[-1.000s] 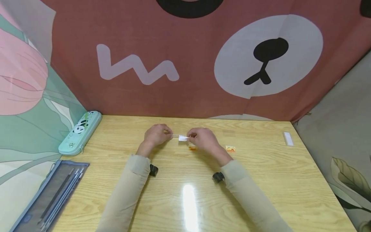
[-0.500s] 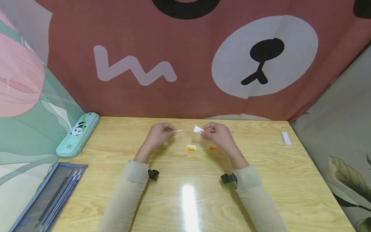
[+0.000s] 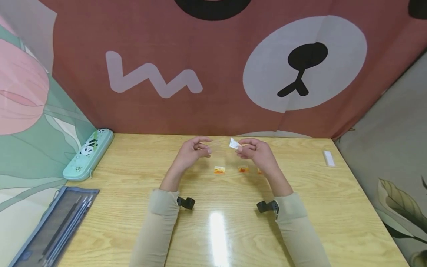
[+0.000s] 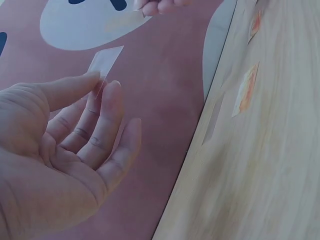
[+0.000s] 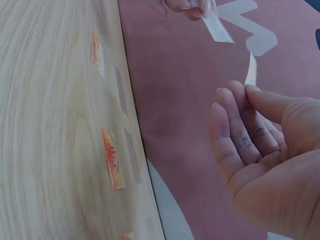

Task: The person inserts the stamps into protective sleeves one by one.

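Observation:
In the head view my left hand (image 3: 194, 152) is raised over the back of the table. Its thumb and fingers pinch a thin, see-through piece of film (image 4: 106, 61), shown more plainly in the left wrist view. My right hand (image 3: 255, 150), level with it and apart, pinches a small white paper-like piece (image 3: 234, 143) between thumb and fingertips. Below the hands, small orange-and-yellow stickers or labels lie in a row: a left one (image 3: 219, 170), a middle one (image 3: 243, 169), and a right one (image 3: 259, 171) partly hidden by the right wrist.
A mint panda-print pencil case (image 3: 88, 155) stands at the back left. Nearer lies a blue-edged mesh pouch (image 3: 63, 226) with long thin sticks inside. On the right is a small white block (image 3: 329, 158). A bear-print cloth (image 3: 217, 111) hangs behind the table (image 3: 186, 237).
A second ago the clear film and white piece met between my hands. They have since come apart, my right hand shifting right with the white piece. The row of labels shows more fully.

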`<action>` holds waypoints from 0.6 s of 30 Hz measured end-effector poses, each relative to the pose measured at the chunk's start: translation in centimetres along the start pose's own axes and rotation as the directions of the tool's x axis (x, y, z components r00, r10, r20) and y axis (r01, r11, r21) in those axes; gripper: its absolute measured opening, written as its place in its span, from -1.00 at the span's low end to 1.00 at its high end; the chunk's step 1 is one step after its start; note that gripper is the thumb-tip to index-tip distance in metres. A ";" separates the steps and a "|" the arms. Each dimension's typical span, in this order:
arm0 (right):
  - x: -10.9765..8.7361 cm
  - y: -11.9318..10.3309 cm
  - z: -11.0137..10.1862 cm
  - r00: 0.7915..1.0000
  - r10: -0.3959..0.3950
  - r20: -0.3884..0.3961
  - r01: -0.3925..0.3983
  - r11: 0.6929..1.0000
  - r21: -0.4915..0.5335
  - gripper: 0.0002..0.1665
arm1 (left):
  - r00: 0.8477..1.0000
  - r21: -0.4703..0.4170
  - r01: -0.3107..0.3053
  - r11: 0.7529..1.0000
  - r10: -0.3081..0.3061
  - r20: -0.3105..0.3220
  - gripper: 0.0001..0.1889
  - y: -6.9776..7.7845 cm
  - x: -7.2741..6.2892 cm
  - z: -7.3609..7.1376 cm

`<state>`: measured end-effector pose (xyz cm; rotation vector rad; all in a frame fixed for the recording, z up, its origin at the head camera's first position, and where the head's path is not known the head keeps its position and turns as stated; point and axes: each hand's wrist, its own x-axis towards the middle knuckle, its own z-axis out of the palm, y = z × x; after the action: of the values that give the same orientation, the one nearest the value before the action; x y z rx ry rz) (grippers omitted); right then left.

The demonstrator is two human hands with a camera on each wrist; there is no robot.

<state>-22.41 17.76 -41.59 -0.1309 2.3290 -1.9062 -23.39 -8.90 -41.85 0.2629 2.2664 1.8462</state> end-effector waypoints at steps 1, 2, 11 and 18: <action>0.0 0.1 -0.1 1.000 0.002 -0.001 -0.002 1.000 -0.002 -0.60 | 1.000 -0.016 0.006 1.000 -0.005 0.008 -0.62 0.0 0.0 0.1; 0.0 0.3 -0.2 1.000 0.007 -0.001 -0.007 1.000 -0.004 -0.57 | 1.000 -0.039 0.014 0.999 -0.014 0.015 -0.61 0.0 0.1 0.2; 0.0 0.3 -0.2 1.000 0.015 0.024 -0.016 1.000 0.025 -0.55 | 0.995 -0.165 0.097 0.981 -0.094 0.026 -0.65 -0.1 0.2 0.7; -0.1 0.2 -0.1 1.000 0.017 0.012 -0.017 1.000 0.012 -0.60 | 0.991 -0.197 0.129 0.972 -0.131 0.005 -0.59 -0.5 0.3 0.8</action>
<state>-22.36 17.95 -41.80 -0.1207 2.3024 -1.9063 -23.47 -8.13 -42.53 0.0730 2.0319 1.9862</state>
